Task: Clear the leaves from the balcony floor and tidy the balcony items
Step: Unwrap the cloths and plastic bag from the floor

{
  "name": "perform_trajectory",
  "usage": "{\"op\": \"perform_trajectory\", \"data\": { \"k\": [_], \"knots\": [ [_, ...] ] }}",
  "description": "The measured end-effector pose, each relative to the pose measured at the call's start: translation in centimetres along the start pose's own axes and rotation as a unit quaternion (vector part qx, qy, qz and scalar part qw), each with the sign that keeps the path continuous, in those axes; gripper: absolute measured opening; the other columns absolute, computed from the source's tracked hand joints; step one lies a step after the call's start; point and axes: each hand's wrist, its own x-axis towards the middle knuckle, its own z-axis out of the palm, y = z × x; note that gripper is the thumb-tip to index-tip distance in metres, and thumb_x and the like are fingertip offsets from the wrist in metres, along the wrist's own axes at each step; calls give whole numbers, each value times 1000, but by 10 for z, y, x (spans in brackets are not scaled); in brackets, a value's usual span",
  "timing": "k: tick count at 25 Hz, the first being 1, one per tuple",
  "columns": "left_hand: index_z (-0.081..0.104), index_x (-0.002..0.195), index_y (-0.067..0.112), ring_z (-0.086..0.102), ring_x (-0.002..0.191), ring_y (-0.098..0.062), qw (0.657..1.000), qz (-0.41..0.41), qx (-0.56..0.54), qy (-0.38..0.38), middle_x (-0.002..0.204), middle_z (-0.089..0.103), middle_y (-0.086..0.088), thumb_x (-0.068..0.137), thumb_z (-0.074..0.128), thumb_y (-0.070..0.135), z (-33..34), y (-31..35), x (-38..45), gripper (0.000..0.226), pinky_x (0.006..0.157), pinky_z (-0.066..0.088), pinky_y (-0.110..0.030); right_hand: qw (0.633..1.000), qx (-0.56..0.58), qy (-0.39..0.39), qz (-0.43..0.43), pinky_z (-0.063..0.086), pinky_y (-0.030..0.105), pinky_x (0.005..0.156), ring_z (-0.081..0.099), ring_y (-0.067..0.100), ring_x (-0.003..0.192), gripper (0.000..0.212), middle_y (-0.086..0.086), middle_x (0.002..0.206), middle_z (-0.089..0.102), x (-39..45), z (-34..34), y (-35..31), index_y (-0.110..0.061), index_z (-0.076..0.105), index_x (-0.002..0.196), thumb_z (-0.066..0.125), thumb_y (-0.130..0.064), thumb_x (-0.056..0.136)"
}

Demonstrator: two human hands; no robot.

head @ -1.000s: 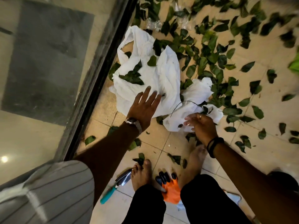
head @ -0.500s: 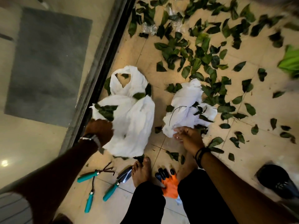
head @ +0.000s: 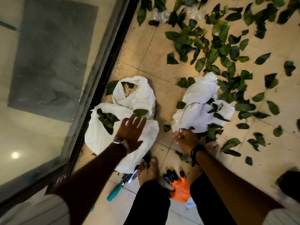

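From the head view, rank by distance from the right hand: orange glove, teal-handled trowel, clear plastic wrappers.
From the right hand:
1. Orange glove, just below it, between the feet.
2. Teal-handled trowel, lower left, beside the left foot.
3. Clear plastic wrappers, far up among the leaves.

Left hand (head: 130,132) spread on white cloth (head: 123,127); right hand (head: 186,140) gripping second cloth (head: 201,109), leaves (head: 212,46) scattered

Dark door frame (head: 103,65) runs diagonally, well left of the grip. Glass (head: 40,135) beyond it, further left. Grey mat (head: 52,51) behind the glass, up-left. Round light spot (head: 15,155) far left, level with the grip. Beige tiles (head: 146,51) underneath. Blurred dark object (head: 290,182) far lower right.
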Motion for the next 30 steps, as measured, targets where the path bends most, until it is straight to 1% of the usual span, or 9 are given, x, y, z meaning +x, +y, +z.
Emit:
{"op": "perform_trajectory", "data": {
  "k": [4, 10, 13, 17, 20, 22, 24, 27, 30],
  "knots": [
    [49, 139, 19, 42, 130, -31, 990, -54, 3, -133, 132, 55, -5, 94, 53, 33, 75, 25, 10, 48, 115, 17, -49, 999, 47, -3, -16, 52, 34, 87, 64, 22, 92, 18, 6, 94, 72, -2, 34, -5, -13, 72, 95, 56, -21, 91],
    [61, 102, 13, 56, 91, -34, 952, -79, -266, 128, 98, 59, -9, 84, 53, 36, 9, 31, -54, 31, 75, 46, -40, 990, 132, 51, 5, 49, 30, 86, 64, 19, 103, 20, -7, 102, 68, -92, 24, -25, -31, 62, 113, 60, -34, 93],
    [61, 99, 10, 53, 78, -21, 889, -105, -380, 232, 88, 60, -6, 83, 58, 34, -56, 43, -98, 29, 66, 38, -27, 989, 120, 47, -77, 37, 17, 98, 52, 5, 123, 71, -18, 130, 55, -154, 10, -64, -35, 37, 146, 69, -54, 85],
    [62, 108, 22, 51, 74, -1, 794, -163, -512, 283, 85, 60, 15, 90, 56, 47, -142, 80, -140, 32, 62, 35, -10, 996, 28, -82, -11, 41, 42, 109, 51, 26, 130, 122, 0, 144, 50, -191, 7, -75, -28, 32, 150, 46, -101, 54],
    [58, 111, 31, 59, 85, 1, 743, -196, -577, 276, 94, 62, 20, 90, 52, 63, -185, 96, -166, 39, 69, 44, -10, 997, -14, -74, -35, 48, 47, 98, 61, 36, 108, 89, 14, 99, 61, -199, -26, -106, -19, 62, 112, 46, -94, 67],
    [53, 123, 31, 59, 102, -1, 715, -220, -592, 300, 112, 60, 19, 90, 53, 61, -195, 90, -176, 45, 77, 48, -16, 997, 31, 71, -14, 42, 28, 83, 59, 27, 99, 34, 13, 96, 55, -192, -60, -127, -30, 66, 107, 60, -59, 89],
    [47, 134, 27, 50, 122, -2, 706, -251, -585, 310, 134, 53, 12, 90, 48, 65, -184, 75, -178, 59, 96, 41, -15, 922, 255, 289, -37, 50, 31, 73, 63, 19, 97, 25, 4, 112, 64, -184, -84, -125, -38, 62, 116, 61, -26, 95],
    [36, 143, 32, 43, 131, -11, 740, -307, -549, 239, 148, 42, 6, 88, 42, 72, -142, 54, -170, 68, 107, 42, -42, 965, 242, 61, -74, 50, 36, 95, 65, 21, 102, 30, 3, 110, 69, -182, -76, -96, -35, 63, 117, 63, -23, 90],
    [35, 140, 39, 40, 130, -10, 730, -329, -569, 187, 147, 38, 11, 87, 47, 69, -113, 52, -157, 62, 111, 40, -46, 976, 45, -208, -38, 41, 12, 76, 66, 15, 96, 36, -1, 109, 67, -228, -25, -90, -17, 59, 132, 59, -29, 99]
  ]
}}
